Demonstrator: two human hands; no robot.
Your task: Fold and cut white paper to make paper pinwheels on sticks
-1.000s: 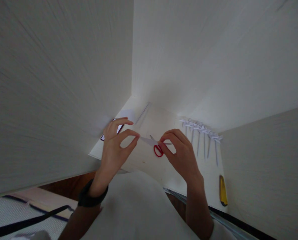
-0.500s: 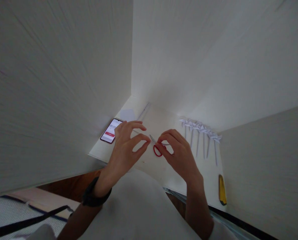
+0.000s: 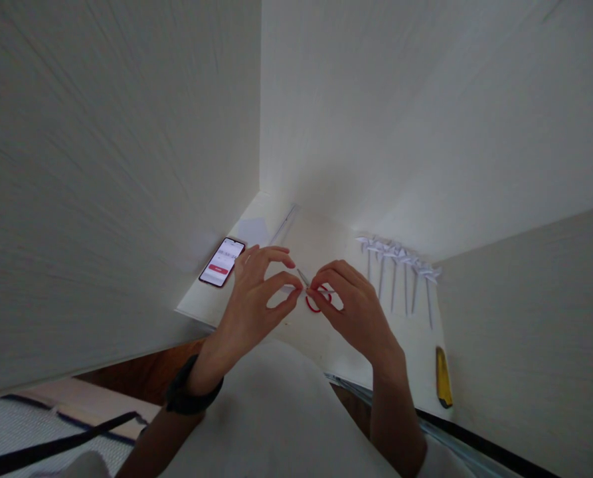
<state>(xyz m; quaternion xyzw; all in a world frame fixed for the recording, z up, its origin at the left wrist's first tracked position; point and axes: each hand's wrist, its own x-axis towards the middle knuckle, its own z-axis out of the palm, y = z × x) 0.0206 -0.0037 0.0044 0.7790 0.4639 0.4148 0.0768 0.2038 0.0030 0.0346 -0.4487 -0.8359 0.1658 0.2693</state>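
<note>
My left hand point(image 3: 256, 295) is closed in a pinch, thumb and forefinger together, the other fingers curled loosely above. Facing it, my right hand point(image 3: 358, 309) pinches too, its fingertips almost touching the left ones. A thin white strip point(image 3: 328, 291), apparently paper, runs between the two pinches; its middle is hidden by the fingertips. Beneath them on the white tabletop point(image 3: 296, 332) lies a pair of scissors point(image 3: 312, 307) with red handles, its blades pointing up and left, partly covered by my right hand.
Left of my hands lies a lit phone point(image 3: 221, 262), with a white paper point(image 3: 253, 230) and a slim stick point(image 3: 282, 224) beyond it. Several white folded-paper pieces on thin stems point(image 3: 398, 252) lie in a row at right. A yellow cutter point(image 3: 443, 377) rests near the right wall.
My left hand has shifted slightly right and down, bringing its fingertips up close to my right ones. My right hand has hardly moved.
</note>
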